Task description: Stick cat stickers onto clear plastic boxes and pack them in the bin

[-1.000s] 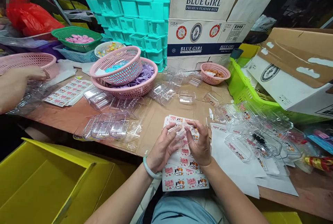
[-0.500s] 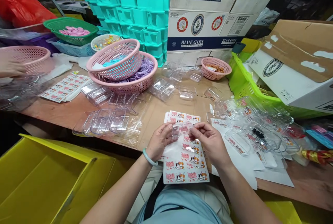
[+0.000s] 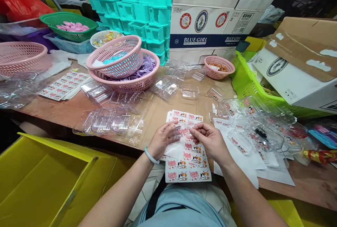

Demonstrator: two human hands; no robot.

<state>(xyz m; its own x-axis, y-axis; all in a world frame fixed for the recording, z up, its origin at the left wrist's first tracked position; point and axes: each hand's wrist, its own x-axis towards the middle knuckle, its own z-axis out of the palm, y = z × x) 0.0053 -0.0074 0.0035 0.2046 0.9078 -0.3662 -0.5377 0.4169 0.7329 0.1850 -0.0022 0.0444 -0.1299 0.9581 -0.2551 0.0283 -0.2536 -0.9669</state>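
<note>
My left hand [image 3: 161,140] and my right hand [image 3: 210,140] both pinch a small clear plastic case [image 3: 183,130] held just above a sticker sheet [image 3: 187,163] printed with cat pictures and pink labels. The sheet lies on the wooden table's near edge [image 3: 65,111] and overhangs my lap. A pale green bangle [image 3: 151,156] circles my left wrist. To the right lies a heap of clear cases with stickers on them [image 3: 252,125].
Empty clear cases [image 3: 110,121] are spread at the left. Stacked pink baskets [image 3: 123,65] hold purple and blue pieces. A small pink basket [image 3: 219,67], a green crate [image 3: 246,83], beer cartons [image 3: 207,16], teal bins [image 3: 137,5] and a yellow box [image 3: 47,177] surround the table.
Another person's hand at the far left has gone out of view. The view has tilted slightly; my hands have spread a little on the clear case.
</note>
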